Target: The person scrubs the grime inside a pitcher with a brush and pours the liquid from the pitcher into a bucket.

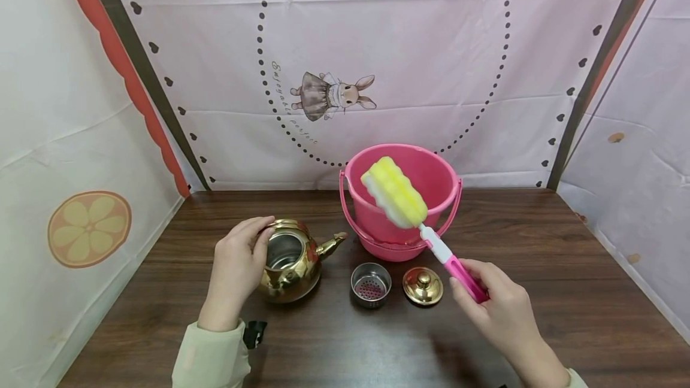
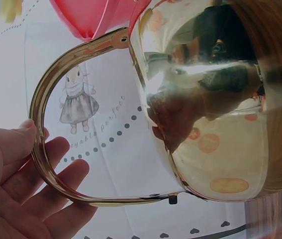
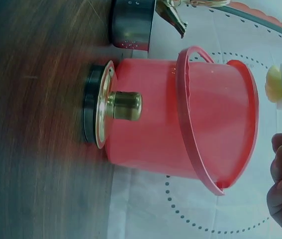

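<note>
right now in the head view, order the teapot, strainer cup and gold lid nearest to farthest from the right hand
1. Gold lid, just left of the right hand.
2. Strainer cup, left of the gold lid.
3. Teapot, leftmost of the three, held by the left hand.

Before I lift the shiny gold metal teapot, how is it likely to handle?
The teapot should stay rigid, since its walls look like metal. Its mirror-bright surface may prove slippery. The curved gold metal handle, with a visible pin where it joins, might swing, letting the body tip.
</note>
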Demonstrator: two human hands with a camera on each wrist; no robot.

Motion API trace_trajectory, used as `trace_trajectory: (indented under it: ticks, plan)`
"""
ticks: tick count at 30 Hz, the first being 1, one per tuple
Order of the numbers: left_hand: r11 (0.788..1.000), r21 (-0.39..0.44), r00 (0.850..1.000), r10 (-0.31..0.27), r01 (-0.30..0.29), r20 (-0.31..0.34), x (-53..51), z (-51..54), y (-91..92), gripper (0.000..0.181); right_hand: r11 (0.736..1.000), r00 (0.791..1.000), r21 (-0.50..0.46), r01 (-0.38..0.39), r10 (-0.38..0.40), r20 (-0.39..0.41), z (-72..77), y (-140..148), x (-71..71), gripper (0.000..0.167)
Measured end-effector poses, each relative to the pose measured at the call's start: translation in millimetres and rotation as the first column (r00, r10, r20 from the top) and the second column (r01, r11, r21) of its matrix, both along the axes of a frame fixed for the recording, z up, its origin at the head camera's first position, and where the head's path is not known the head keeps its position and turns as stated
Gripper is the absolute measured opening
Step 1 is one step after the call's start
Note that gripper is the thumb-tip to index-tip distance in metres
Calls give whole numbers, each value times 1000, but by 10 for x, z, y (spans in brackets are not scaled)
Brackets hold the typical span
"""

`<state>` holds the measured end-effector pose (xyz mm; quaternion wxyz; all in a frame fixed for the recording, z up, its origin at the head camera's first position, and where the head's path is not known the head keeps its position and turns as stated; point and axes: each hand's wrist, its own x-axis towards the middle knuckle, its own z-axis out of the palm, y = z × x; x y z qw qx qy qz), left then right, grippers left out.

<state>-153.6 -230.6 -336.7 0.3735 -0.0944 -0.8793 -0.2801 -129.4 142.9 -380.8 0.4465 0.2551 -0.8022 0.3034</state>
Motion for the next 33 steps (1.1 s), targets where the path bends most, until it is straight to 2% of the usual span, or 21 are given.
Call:
trace_trajectory:
  ticks: [8,14,21,28,33]
  plan:
    - [1000,4,1000,2,-2,1,-7,-3,-2,19,1000,1000,-14,16,-16,-1,-3,39,-9,44]
    - [1000,2,1000,5,-5,1,-7,1,2,19,999,999,-32,31,-30,37,9,90,18,26]
    - [1000,6,1000,5,-5,9,-6,4,7,19,998,997,-39,52,-50,62,30,138,39,28]
    - [1000,7,1000,4,-4,7,-4,3,8,19,992,985,-37,121,-115,132,31,196,53,33]
    - [1000,10,1000,6,-6,10,-3,5,9,19,988,980,-49,145,-136,145,34,213,55,32]
